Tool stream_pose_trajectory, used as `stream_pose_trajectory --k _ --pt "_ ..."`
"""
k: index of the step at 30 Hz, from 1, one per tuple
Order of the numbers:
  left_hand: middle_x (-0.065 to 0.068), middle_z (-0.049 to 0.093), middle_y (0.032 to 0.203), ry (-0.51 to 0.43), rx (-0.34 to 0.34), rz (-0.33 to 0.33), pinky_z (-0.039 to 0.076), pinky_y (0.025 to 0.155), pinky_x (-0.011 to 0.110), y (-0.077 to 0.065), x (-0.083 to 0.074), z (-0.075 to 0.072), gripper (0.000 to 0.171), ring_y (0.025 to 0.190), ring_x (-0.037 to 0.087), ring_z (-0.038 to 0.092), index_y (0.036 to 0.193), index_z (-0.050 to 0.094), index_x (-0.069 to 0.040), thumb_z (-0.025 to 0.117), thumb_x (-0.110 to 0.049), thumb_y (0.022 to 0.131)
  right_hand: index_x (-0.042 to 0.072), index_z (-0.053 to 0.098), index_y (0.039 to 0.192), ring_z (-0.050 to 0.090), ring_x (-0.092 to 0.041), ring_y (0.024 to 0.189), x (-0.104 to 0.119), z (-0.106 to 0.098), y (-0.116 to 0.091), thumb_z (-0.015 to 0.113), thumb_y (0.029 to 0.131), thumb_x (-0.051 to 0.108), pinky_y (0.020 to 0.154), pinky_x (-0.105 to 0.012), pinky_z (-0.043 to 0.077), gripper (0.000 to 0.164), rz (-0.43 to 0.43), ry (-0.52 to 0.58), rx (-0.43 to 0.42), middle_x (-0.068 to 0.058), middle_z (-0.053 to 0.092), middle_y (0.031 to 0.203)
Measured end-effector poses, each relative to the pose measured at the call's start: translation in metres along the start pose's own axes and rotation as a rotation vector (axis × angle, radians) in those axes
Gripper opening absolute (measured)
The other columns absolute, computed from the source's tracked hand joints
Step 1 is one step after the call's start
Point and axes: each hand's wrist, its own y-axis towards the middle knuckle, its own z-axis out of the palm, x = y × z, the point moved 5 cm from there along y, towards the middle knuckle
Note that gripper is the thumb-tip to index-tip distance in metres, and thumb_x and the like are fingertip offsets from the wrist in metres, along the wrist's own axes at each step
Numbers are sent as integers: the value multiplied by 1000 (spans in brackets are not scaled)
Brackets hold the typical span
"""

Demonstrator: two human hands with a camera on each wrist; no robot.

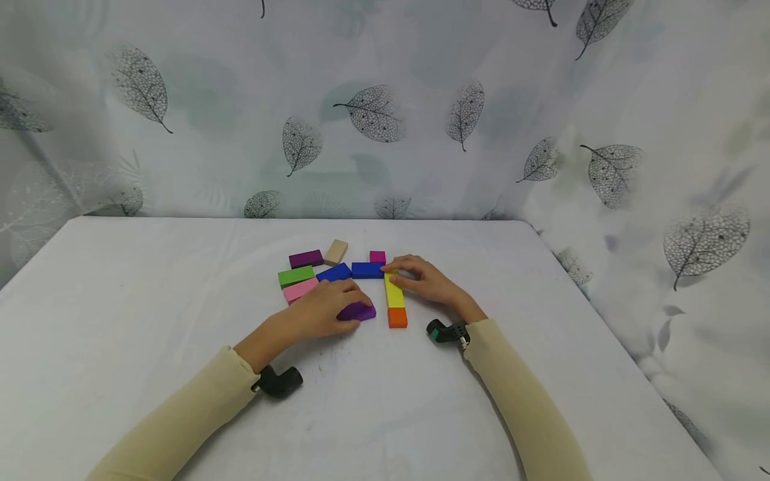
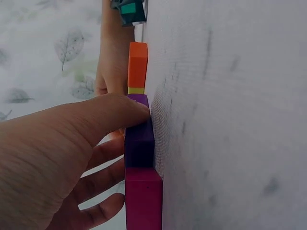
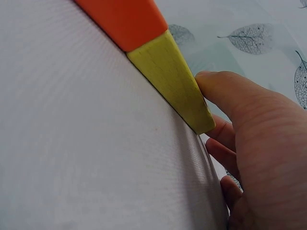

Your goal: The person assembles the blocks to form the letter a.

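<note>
In the head view, my left hand (image 1: 327, 308) pinches a purple block (image 1: 359, 312), thumb along its near side and fingers over its far side. The left wrist view shows the thumb pressed on that purple block and a magenta block (image 2: 144, 201) beside it. My right hand (image 1: 428, 280) holds the far part of a yellow block (image 1: 394, 294), with the thumb at its right side. Its index fingertip reaches the right end of a blue block (image 1: 367, 270). An orange block (image 1: 398, 317) adjoins the yellow one's near end.
Farther left lie a second blue block (image 1: 333, 272), a pink block (image 1: 299, 290), a green block (image 1: 296, 276), a dark purple block (image 1: 305, 258) and a beige block (image 1: 336, 251). A small magenta block (image 1: 377, 256) sits behind the blue one. All rest on a white-covered table (image 1: 180, 287).
</note>
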Motion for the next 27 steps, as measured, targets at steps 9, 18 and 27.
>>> stream_pose_trajectory --k 9,18,27 --pt "5 61 129 -31 16 -12 39 104 56 1 -1 2 38 126 25 51 125 65 -18 71 -30 89 16 63 131 33 -27 140 -1 0 1 59 98 23 115 -55 20 33 -7 16 0 -6 53 140" --pt "3 63 124 -26 33 -57 46 95 43 -1 -1 -3 40 115 20 56 124 66 -17 71 -31 87 17 63 131 33 -27 140 0 1 1 58 99 25 115 -55 21 34 -1 14 5 -7 51 141" --pt "4 64 124 -68 39 -43 45 99 47 1 -4 -1 36 120 24 56 122 68 -16 71 -28 89 17 64 131 35 -27 139 -1 0 1 58 98 24 115 -55 22 33 -1 1 3 -7 51 141"
